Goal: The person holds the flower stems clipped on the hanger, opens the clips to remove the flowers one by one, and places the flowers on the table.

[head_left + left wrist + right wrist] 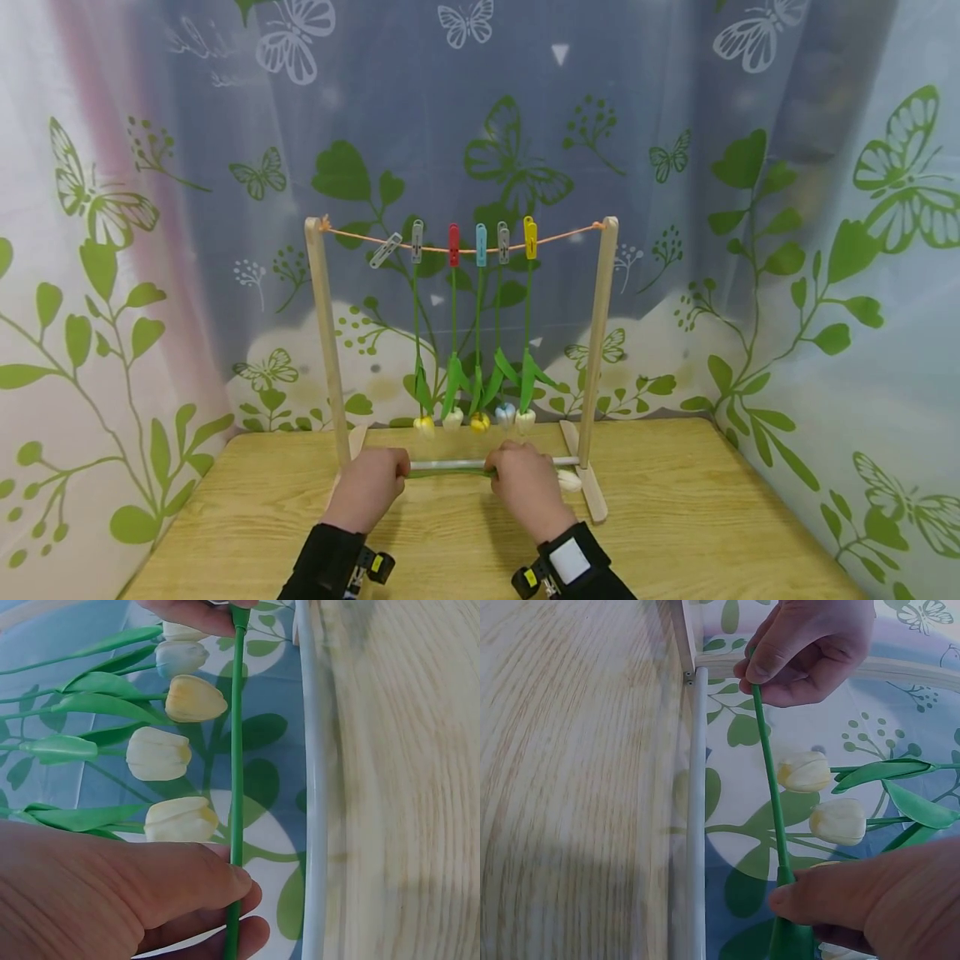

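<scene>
An artificial tulip with a green stem (238,750) and a white bloom (568,481) lies sideways between both hands, level with the white rod (450,464) of a wooden stand. My left hand (372,487) pinches the bare end of the stem between thumb and fingers. Nearer the bloom, my right hand (522,483) grips the stem where the green leaf (789,934) begins. Several tulips hang head down just beyond the hands, among them a yellow tulip (480,422) and a blue tulip (505,415).
An orange string (570,235) spans the stand's wooden posts (600,333). Clothespins hold the hanging stems, including a red clothespin (453,244) and a yellow clothespin (530,237). A tilted grey clothespin (386,249) at the left holds no stem. Patterned curtains (187,250) surround the wooden table (690,517).
</scene>
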`<state>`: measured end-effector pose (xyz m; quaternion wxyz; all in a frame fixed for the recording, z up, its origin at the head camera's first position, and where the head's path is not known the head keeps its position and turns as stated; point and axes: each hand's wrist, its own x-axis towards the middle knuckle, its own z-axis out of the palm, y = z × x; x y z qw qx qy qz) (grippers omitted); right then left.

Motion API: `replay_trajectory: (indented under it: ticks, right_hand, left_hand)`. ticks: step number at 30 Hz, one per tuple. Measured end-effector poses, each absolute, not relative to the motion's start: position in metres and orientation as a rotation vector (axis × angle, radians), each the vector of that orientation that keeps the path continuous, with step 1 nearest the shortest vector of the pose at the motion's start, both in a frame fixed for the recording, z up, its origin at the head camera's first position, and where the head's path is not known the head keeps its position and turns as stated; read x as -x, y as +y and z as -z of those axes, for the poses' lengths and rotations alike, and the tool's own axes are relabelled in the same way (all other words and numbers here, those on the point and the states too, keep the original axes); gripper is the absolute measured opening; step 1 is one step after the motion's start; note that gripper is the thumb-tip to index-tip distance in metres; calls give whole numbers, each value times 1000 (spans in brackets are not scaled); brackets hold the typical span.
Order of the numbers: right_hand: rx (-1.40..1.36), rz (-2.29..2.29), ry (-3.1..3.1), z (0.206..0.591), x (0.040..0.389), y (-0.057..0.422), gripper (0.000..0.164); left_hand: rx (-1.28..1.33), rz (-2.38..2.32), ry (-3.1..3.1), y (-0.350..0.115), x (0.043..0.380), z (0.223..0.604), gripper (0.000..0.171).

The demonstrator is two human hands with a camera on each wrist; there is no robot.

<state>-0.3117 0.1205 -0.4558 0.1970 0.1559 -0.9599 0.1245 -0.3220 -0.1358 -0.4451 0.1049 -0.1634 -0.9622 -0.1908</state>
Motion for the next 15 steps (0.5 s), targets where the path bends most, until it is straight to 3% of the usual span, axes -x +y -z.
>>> replay_trajectory:
  ticks: [15]
  right_hand:
    - [-527, -351, -2774, 458, 311, 123, 19]
  left_hand:
    - [554, 597, -2903, -136, 322, 452, 18]
